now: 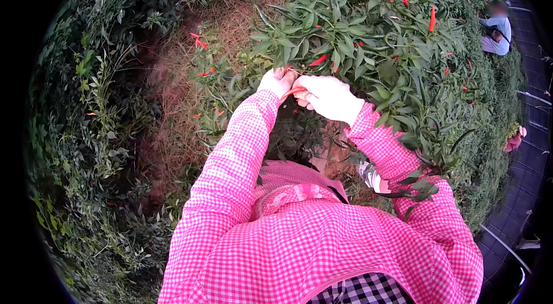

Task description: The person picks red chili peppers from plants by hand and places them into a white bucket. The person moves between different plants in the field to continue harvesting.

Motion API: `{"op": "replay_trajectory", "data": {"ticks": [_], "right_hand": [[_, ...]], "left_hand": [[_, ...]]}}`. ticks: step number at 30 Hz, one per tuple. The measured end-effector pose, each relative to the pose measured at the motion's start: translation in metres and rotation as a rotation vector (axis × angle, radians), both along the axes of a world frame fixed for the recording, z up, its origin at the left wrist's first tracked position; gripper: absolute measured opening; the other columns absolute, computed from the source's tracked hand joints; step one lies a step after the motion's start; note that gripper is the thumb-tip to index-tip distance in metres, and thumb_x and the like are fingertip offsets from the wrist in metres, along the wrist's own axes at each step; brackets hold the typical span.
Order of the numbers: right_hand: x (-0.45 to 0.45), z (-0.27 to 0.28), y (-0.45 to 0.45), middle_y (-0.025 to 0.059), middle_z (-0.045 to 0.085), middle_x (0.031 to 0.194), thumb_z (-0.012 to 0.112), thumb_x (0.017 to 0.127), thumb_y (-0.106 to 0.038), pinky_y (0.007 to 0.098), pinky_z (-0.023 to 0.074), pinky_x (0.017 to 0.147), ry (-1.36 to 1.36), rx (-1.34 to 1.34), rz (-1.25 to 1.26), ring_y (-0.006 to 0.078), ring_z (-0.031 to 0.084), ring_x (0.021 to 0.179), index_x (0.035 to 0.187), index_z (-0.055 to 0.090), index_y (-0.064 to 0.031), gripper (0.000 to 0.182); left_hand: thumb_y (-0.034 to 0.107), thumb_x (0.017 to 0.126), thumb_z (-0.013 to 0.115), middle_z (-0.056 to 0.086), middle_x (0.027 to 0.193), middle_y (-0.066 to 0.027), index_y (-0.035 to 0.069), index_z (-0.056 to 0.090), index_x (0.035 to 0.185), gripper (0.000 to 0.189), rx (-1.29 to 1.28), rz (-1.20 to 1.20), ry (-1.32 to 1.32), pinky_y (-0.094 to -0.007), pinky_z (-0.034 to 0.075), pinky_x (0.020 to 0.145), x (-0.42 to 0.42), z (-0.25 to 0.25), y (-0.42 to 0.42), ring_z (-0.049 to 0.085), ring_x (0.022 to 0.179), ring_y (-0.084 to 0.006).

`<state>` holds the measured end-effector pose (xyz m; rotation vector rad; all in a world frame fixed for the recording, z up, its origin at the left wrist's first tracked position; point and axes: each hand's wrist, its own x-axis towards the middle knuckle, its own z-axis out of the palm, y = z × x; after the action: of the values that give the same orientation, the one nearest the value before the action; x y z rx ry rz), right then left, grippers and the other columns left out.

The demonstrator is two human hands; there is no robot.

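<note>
My two hands meet in front of me at the near edge of a leafy chili pepper plant [345,40]. A red chili pepper [292,92] is held in the curled fingers of my right hand [330,96], its tip pointing down and left. Close on the left, my left hand [274,81] has its fingers bent together among the leaves. A bit of red shows at those fingertips, but what they pinch is mostly hidden. Just right of my hands hangs another red chili pepper [318,61] on the plant. Pink checked sleeves cover both my arms.
More ripe chilies [432,19] hang among green ones. Left of the plant runs a strip of dry grass [177,118], bordered by dense foliage [95,131]. At the far right, a person [497,32] is among the plants, beside dark ground sheeting [529,62].
</note>
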<state>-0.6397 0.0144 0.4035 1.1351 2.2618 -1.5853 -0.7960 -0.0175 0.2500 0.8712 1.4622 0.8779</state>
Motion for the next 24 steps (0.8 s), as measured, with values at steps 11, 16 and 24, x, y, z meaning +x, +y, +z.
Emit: {"op": "replay_trajectory", "data": {"ticks": [11,16,24], "right_hand": [[0.034,0.023,0.025,-0.0001,0.065,0.078,0.065,0.094,-0.032,0.0179,0.0389,0.042,0.218,-1.002,-0.13,0.0028,0.052,0.051,0.1,0.062,-0.0027,0.03],[0.071,0.012,0.046,0.0111,0.07,0.104,0.062,0.098,-0.026,0.0279,0.0596,0.065,0.462,-0.778,-0.579,0.0155,0.069,0.081,0.122,0.059,0.0005,0.035],[0.056,0.006,0.049,0.0086,0.07,0.095,0.059,0.099,-0.031,0.0193,0.0461,0.05,0.563,-0.645,-0.756,0.007,0.061,0.065,0.115,0.064,0.0003,0.035]], "left_hand": [[0.017,0.1,0.054,0.066,0.082,-0.0014,0.007,0.066,0.111,0.019,-0.104,0.088,-0.487,-0.0244,0.052,0.061,-0.012,0.034,0.011,0.057,0.061,-0.0087],[0.019,0.099,0.055,0.064,0.077,-0.0012,0.006,0.068,0.107,0.02,-0.044,0.119,-0.391,-0.0271,0.05,0.057,-0.016,0.063,0.037,0.057,0.061,-0.0086],[0.018,0.097,0.059,0.069,0.092,-0.0053,0.008,0.066,0.121,0.027,0.236,0.124,0.315,-0.03,0.053,0.077,-0.013,0.072,0.133,0.064,0.081,-0.0158]]}}
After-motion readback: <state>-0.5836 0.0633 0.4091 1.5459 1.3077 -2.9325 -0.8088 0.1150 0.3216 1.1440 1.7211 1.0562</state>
